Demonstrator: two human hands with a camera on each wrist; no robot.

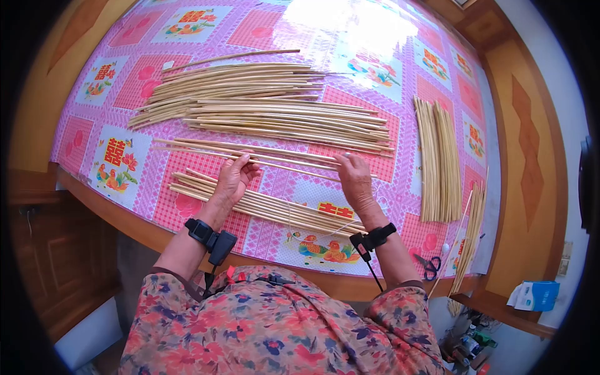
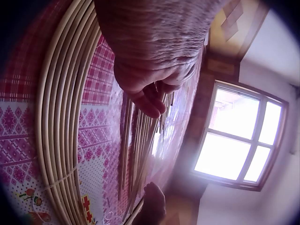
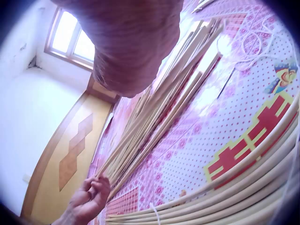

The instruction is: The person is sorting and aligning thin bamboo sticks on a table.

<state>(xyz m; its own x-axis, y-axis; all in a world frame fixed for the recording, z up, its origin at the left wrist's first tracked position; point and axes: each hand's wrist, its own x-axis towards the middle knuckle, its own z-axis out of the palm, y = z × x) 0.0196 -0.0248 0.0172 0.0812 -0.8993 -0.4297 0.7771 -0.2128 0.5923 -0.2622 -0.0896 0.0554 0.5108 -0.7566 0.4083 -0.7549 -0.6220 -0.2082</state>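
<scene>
- The left hand's (image 1: 232, 180) fingers were clamped on a thin stick (image 1: 287, 151).
- The right hand (image 1: 357, 182) was at its other end; I couldn't tell whether those fingers gripped.
- Loose sticks (image 1: 287, 119) lay beyond both on the bench (image 1: 125, 215).

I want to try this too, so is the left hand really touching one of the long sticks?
Touching. The right wrist view shows it: the left hand has its thumb and fingertips pinched on a long stick.
</scene>
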